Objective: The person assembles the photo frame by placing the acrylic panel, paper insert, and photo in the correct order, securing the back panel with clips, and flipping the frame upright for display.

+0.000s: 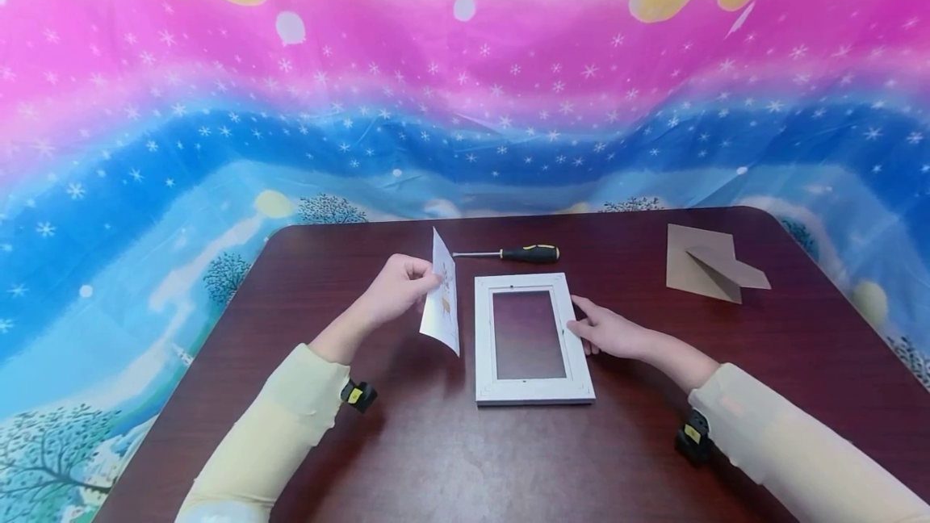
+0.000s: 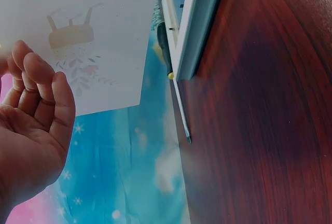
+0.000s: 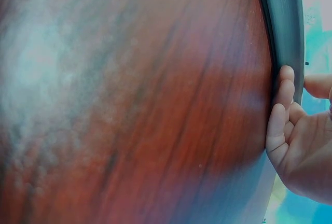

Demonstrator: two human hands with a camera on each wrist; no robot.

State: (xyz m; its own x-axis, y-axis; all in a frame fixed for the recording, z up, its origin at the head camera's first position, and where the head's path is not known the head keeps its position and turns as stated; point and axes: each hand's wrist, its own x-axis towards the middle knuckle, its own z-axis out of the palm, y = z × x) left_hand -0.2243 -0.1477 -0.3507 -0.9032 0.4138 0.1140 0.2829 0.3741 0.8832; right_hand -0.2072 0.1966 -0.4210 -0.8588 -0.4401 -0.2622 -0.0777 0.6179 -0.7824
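Observation:
My left hand (image 1: 395, 289) pinches a printed paper insert (image 1: 445, 317) between thumb and fingers, holding it upright above the table. In the left wrist view the insert (image 2: 119, 37) shows a faint plant-pot drawing and the upside-down print "10cmx15cm 4"x6"". A white picture frame (image 1: 484, 337) lies flat to its right, with a clear pane in its opening. My right hand (image 1: 617, 335) holds the frame's right edge, thumb at the top and fingers along the side. The right wrist view shows those fingers against the frame's side (image 3: 288, 32), low by the tabletop.
Behind the frame lies a screwdriver (image 1: 530, 253) with a black and yellow handle, its shaft pointing left. A brown cardboard back with a stand flap (image 1: 683, 269) rests at the back right. The dark wooden table (image 1: 436, 458) ends at a colourful cloth backdrop (image 1: 465, 103).

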